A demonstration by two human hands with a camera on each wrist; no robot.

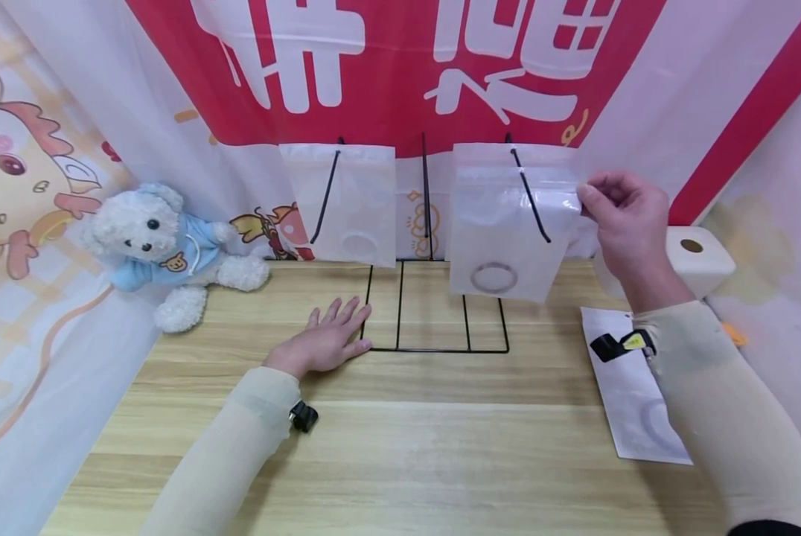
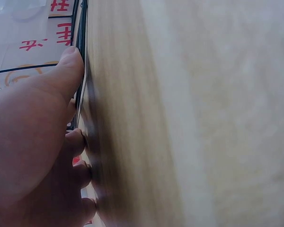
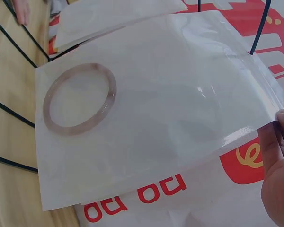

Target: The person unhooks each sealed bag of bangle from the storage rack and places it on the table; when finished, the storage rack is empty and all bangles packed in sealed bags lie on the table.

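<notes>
My right hand (image 1: 631, 223) pinches the upper right edge of a clear-fronted white zip bag (image 1: 487, 231) hanging from a black hook. A pale pinkish bangle (image 3: 112, 90) lies low inside this bag, seen clearly in the right wrist view. Another bag's edge shows behind it. Flat on the table, fingers spread, my left hand (image 1: 327, 339) rests at the left end of the black wire display rack's base (image 1: 441, 350). In the left wrist view its thumb (image 2: 72, 66) lies along the wire. A similar bag (image 1: 347, 205) hangs from the left hook.
Between the two bags stands a middle hook (image 1: 427, 201) with no bag on it. Another white bag (image 1: 618, 372) lies on the table (image 1: 400, 461), partly under my right forearm. Behind that arm sits a white box (image 1: 709, 257). A plush bear (image 1: 146, 231) sits at the left.
</notes>
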